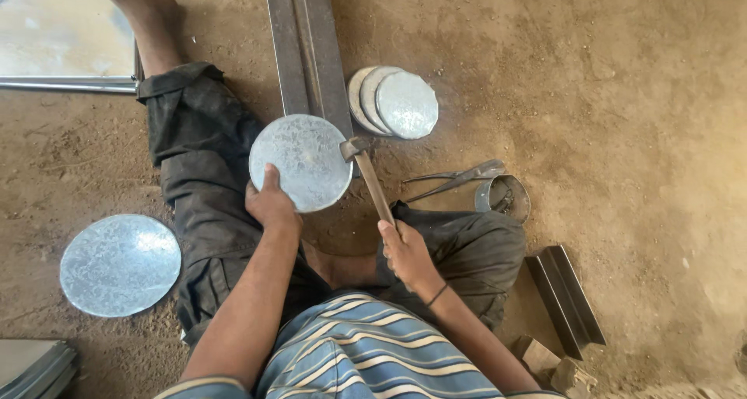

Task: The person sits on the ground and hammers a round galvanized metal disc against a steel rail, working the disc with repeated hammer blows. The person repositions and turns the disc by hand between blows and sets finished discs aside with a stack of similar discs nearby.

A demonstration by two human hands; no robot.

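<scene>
A long steel rail (307, 49) is laid on the dirt floor (622, 134), seemingly as an anvil. A round metal disc (302, 162) is held face-up over its near end, its right edge presented for striking. The left hand (271, 204) is closed on the disc's near rim. The right hand (402, 251) is wrapped shut round a hammer (369, 177), whose handle runs up-left, head at the disc's edge. A stack of discs (395, 102) lies beyond, a larger disc (120, 264) at left.
</scene>
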